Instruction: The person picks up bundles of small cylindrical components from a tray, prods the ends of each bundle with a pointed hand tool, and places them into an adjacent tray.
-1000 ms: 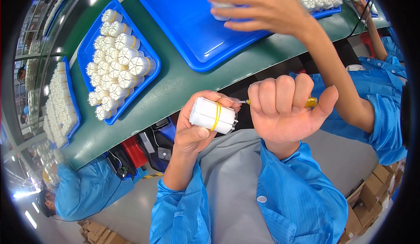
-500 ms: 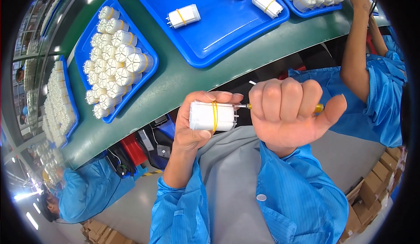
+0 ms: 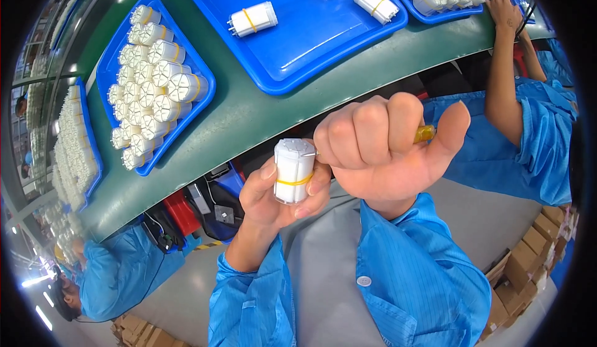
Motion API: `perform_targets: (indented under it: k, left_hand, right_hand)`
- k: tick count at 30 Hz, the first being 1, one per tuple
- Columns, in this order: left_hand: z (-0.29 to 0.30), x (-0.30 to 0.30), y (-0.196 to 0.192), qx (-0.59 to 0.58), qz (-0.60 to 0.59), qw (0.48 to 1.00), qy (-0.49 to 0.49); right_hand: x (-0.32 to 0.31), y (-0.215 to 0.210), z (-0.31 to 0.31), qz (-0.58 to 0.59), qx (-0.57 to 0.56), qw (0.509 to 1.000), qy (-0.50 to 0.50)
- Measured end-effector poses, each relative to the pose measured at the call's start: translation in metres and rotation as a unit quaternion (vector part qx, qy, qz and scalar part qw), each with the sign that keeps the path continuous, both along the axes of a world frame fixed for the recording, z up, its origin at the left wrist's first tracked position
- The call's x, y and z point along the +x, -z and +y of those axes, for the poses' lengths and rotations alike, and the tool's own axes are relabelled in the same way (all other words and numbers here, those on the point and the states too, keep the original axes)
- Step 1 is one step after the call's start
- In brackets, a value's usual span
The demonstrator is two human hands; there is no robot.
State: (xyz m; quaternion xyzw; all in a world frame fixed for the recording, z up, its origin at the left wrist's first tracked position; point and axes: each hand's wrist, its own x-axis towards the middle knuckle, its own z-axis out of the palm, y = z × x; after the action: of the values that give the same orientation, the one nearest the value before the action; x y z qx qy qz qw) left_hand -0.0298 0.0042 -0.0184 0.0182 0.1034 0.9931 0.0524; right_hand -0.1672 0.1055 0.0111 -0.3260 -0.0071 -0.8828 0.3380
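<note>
My left hand (image 3: 261, 194) grips a white plastic cylinder (image 3: 293, 160) with a yellow rubber band around it. It stands nearly upright, its lobed end facing up. Close beside its upper right edge is my right hand (image 3: 379, 154), closed around a tool whose yellow translucent handle end (image 3: 425, 134) sticks out by the thumb. The fist covers most of this screwdriver, and whether its tip touches the cylinder is hard to see.
A large blue tray (image 3: 298, 55) ahead holds a few banded white cylinders, one lying at left (image 3: 252, 19). To the left, another blue tray (image 3: 208, 86) is heaped with them. A green table (image 3: 249, 120) carries the trays. Co-workers in blue sit left (image 3: 127, 269) and right (image 3: 522, 138).
The cylinder has turned from lying sideways to nearly upright in my left hand. My right fist with the screwdriver has shifted left, and the metal shaft seen before is now mostly hidden.
</note>
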Motion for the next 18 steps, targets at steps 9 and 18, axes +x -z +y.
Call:
perform_targets:
  k: [9,18]
  left_hand:
    - [-0.002,0.001,0.0,-0.008,-0.005,1.0,0.015]
    - [-0.008,-0.002,0.015,-0.048,-0.01,0.999,-0.003]
  right_hand:
    - [0.003,-0.004,-0.002,-0.001,0.022,1.0,0.007]
    - [-0.009,0.0,-0.008,-0.049,0.098,0.99,-0.087]
